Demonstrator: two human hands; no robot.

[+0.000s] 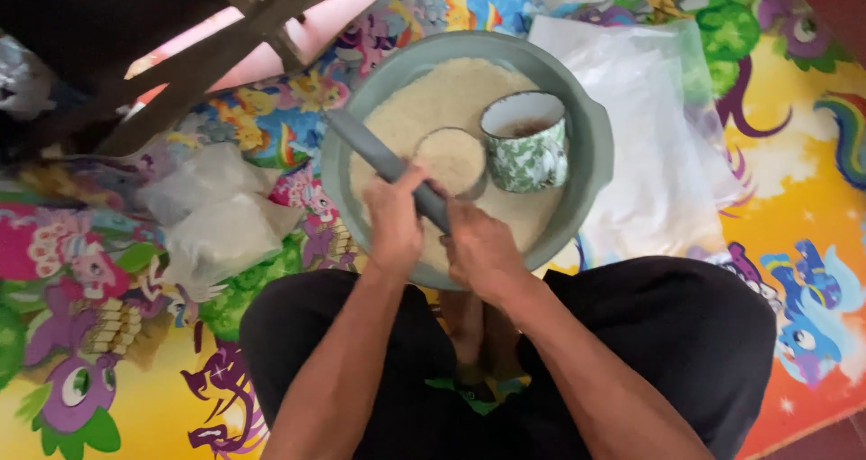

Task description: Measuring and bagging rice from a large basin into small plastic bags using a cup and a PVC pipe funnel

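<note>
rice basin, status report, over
Left hand and right hand grip grey rod. It lies across full measuring cup in rice basin. Enamel mug alongside.

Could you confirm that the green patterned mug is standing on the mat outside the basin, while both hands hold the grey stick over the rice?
Not quite. The head view shows the green patterned mug standing inside the basin, on the rice. The left hand and right hand do hold the grey stick.

A colourful cartoon mat (pixel 794 162) carries a grey-green basin (pixel 591 144), clear plastic bags (pixel 663 153) and filled bags (pixel 221 221).
</note>
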